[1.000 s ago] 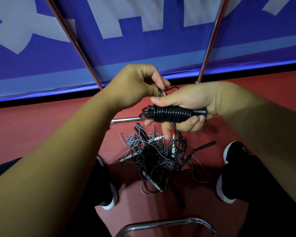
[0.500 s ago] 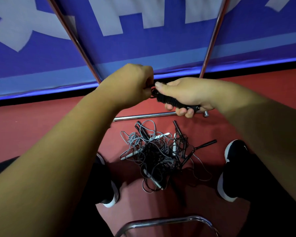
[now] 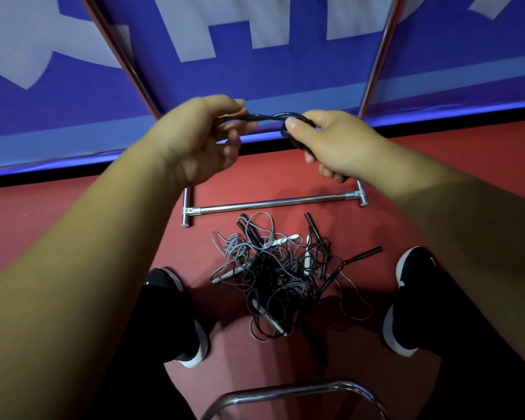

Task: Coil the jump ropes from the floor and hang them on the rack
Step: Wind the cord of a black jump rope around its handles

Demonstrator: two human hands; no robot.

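Your left hand (image 3: 200,137) has drawn away from the bundle it was pressed against a second ago. It now pinches a doubled strand of the black rope (image 3: 264,116), which runs taut across the gap toward your right. Below that gap the pile of ropes (image 3: 273,274) lies tangled on the red floor as before, just in front of the base bar of the rack (image 3: 273,203). Your right hand (image 3: 337,147) has lifted and turned, its fingers clenched round the coiled bundle (image 3: 296,144) of that same rope. Only a dark edge shows under the thumb, where the whole coil was in plain view before. I read this as cinching the tail to lock the coil. This rope looks nearly ready to hang, but most of the work still waits on the floor.
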